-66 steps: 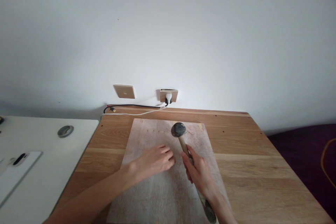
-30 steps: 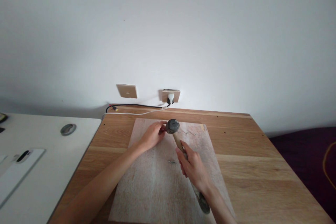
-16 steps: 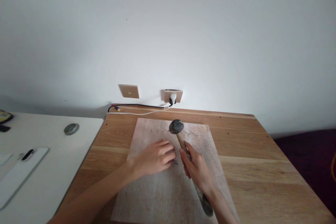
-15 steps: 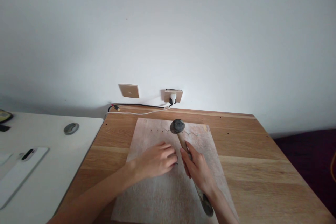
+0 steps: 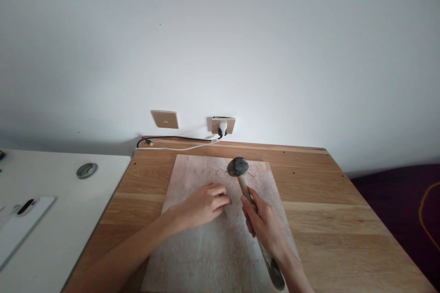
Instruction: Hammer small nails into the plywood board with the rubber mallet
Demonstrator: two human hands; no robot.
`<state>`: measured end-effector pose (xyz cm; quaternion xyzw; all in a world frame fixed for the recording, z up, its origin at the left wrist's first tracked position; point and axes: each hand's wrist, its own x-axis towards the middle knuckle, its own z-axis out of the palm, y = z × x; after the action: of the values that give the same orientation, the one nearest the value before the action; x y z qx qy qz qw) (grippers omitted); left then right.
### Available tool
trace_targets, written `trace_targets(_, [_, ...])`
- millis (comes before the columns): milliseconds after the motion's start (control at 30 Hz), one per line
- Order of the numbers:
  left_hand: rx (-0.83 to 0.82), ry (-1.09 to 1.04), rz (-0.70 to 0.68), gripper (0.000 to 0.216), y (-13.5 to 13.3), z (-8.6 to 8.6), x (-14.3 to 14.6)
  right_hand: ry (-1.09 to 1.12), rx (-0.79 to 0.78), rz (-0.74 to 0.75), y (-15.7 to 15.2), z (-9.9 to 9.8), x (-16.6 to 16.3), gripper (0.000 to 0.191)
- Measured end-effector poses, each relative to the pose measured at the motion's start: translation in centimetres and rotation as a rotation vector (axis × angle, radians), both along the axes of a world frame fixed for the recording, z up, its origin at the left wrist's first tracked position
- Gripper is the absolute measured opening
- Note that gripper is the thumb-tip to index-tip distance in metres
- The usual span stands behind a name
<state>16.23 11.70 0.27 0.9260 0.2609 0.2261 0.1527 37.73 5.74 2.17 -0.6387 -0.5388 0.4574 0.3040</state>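
Observation:
My right hand [image 5: 263, 219] is wrapped round the wooden handle of a hammer [image 5: 238, 166]. Its dark, blunt head points up and away over the board, and the handle end reaches down past my wrist. Left of it, my left hand [image 5: 211, 203] is closed in a pinch above the board. A thin nail [image 5: 226, 215] sticks out below those fingers, its upper part hidden by them. Both hands are over a pale, worn wooden board [image 5: 192, 252]. Along the board's far edge runs a row of small nails [image 5: 252, 174] and dark dots, partly covered by the hammer head.
The board lies on a wooden table [image 5: 330, 224] against a white wall. A white desk [image 5: 65, 219] with a grey round cap [image 5: 86, 170] adjoins on the left. Cables [image 5: 178, 138] run along the wall to a plugged socket [image 5: 223, 125].
My left hand has turned a little, so the nail now points down from its fingers. The hammer has shifted slightly right in my right hand. The whole view has drifted a bit.

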Motion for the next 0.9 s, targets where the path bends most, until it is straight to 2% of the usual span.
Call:
trace_targets(100, [-0.138,-0.200,0.232,0.015,2.4,-0.5,-1.3,0.015,0.008,-0.004,0.0,0.0,0.1,0.045])
trace_targets(167, [-0.170,-0.256,0.364,0.016,3.9,-1.2,-2.1,0.018,0.012,-0.007,-0.1,-0.2,0.2,0.043])
trace_targets(300, [-0.166,-0.262,0.508,0.017,5.3,-2.7,-2.7,0.020,0.008,0.008,-0.2,-0.5,0.2,0.044])
trace_targets(467, [-0.172,-0.259,0.494,0.019,5.4,-3.6,-2.6,0.025,0.002,0.012,-0.3,-0.5,0.1,0.044])
trace_targets(900, [-0.050,-0.193,0.437,0.024,5.0,-3.5,-2.5,0.047,-0.004,0.032,-0.2,-0.4,-0.5,0.039])
